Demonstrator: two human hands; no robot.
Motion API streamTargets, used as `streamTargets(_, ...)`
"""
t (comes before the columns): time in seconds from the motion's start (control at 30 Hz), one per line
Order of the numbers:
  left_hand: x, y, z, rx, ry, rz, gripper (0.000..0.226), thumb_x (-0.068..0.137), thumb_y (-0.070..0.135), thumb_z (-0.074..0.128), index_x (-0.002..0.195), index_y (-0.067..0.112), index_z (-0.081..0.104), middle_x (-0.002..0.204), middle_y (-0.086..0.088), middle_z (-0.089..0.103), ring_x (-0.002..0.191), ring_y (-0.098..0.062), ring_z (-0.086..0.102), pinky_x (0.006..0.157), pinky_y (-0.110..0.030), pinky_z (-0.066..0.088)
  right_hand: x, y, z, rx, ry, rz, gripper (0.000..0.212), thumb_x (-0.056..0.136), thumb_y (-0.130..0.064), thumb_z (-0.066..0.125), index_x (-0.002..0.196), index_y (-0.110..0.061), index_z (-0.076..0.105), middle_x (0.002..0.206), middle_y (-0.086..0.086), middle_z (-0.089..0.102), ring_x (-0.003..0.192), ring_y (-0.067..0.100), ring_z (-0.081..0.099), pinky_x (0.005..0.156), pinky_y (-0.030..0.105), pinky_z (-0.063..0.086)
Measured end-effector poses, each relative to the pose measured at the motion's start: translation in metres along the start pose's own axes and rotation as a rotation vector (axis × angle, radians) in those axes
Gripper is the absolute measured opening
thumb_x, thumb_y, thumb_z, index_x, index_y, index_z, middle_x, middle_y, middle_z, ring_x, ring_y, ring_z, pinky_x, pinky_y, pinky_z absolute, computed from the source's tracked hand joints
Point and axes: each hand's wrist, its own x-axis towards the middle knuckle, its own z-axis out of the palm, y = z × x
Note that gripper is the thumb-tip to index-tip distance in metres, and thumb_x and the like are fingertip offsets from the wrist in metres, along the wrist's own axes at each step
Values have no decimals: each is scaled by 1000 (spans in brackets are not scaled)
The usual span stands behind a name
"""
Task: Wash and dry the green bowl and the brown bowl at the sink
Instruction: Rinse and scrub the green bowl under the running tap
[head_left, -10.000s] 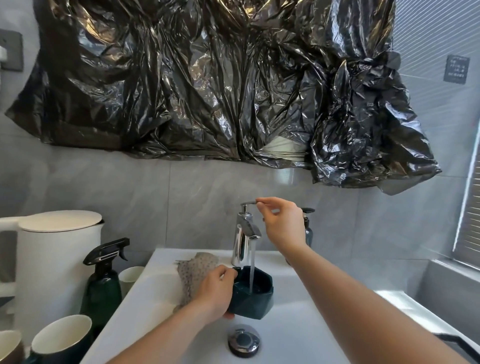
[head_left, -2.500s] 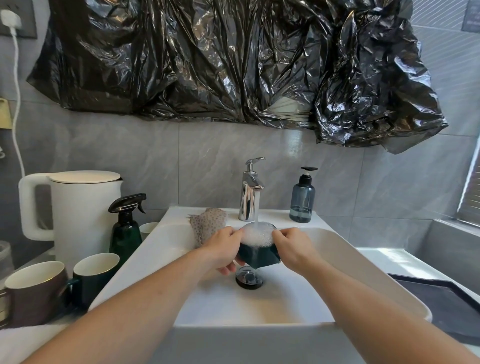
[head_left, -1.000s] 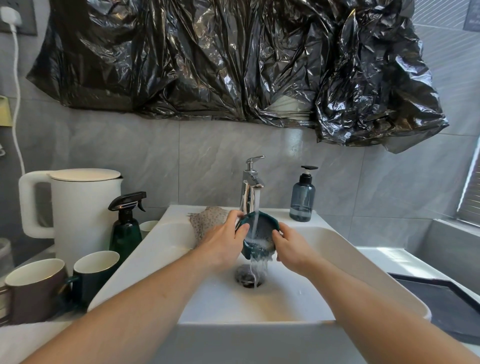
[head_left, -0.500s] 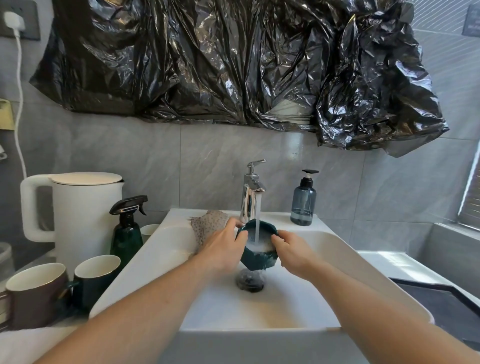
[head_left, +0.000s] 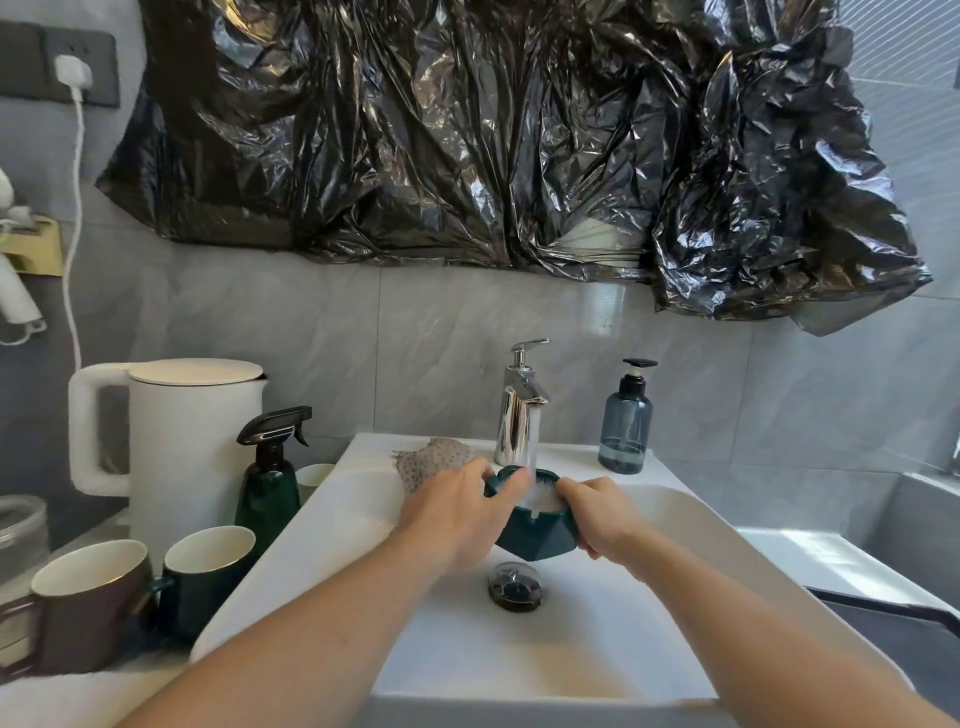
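The green bowl (head_left: 535, 530), dark and faceted, is upright over the white sink (head_left: 322, 525), right under the chrome tap (head_left: 514, 410). Water runs from the tap into the bowl, which holds white foam. My left hand (head_left: 457, 514) grips the bowl's left rim and side. My right hand (head_left: 602, 514) grips its right rim. A speckled cloth (head_left: 434, 460) lies on the sink's back left edge, just behind my left hand. No brown bowl shows; a brown mug (head_left: 83, 603) stands at the far left.
On the left counter stand a white kettle (head_left: 182, 441), a dark green spray bottle (head_left: 267, 478), a green mug (head_left: 208, 577) and a small white cup (head_left: 314, 478). A blue soap pump bottle (head_left: 626, 426) stands right of the tap. The drain plug (head_left: 514, 584) lies below the bowl.
The bowl was tipped, spilling foamy water into the sink; now both hands hold it level again under the running water, and it is refilling.
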Motion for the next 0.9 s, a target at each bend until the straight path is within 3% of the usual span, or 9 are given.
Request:
streamTargets(0.17,-8,12,-8,159,-56,175,96,66,99,39,140,38,45,142,15,54,128,-19,56,102,-45,47,-5,2,-2,31,69,-25,40,100,-30,47,68,-10,58,57,6,54,54,21,45,50,27,34)
streamTargets(0.3,-12,7,-5,275,-73,250,116,58,88,64,154,36,25,149,15,50,130,-19,57,104,-39,47,-6,0,-1,38,79,-23,43,102,-34,45,69,-11,60,62,6,58,59,20,48,54,28,37)
streamTargets(0.53,-8,-11,2,240,9,241,95,54,86,68,134,42,39,124,19,64,114,-16,65,92,-37,52,-13,-4,-1,38,45,-39,46,105,-32,42,66,-12,56,58,3,53,56,18,45,49,24,35)
streamTargets(0.7,-7,-15,2,177,31,201,80,55,86,67,118,42,48,109,22,65,102,-12,64,83,-32,50,-14,-4,1,78,-68,-33,45,107,-39,37,88,-9,65,65,8,58,60,21,47,50,25,39)
streamTargets(0.9,-3,-18,6,205,54,192,83,53,90,63,117,40,49,107,19,67,100,-14,66,83,-33,53,-11,-2,3,96,-98,-29,46,109,-42,34,100,-10,66,77,12,62,70,22,51,56,25,44)
